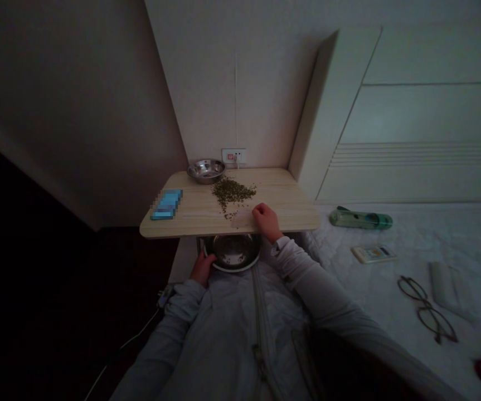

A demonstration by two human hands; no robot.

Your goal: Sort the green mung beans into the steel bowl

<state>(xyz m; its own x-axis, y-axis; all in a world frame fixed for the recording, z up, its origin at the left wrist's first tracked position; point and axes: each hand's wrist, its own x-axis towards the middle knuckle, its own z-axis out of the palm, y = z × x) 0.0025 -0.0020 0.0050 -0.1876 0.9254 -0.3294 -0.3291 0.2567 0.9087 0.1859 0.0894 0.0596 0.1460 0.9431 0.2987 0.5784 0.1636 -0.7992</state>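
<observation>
A wooden tabletop (198, 214) beside the bed (416, 223) bears greenish grains (231, 191).

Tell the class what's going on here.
A person's left hand holds a metal bowl by its rim below the near edge of the table. The right hand seems to hold a thin pale sheet, near a scattered heap of small greenish bits on top. A second metal bowl stands behind, toward the left.

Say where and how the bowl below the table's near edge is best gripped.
Grip the bowl by its left side, probably, from the left: that curved edge is reachable, while the tabletop hides the far side. The left hand holds it there.
</observation>
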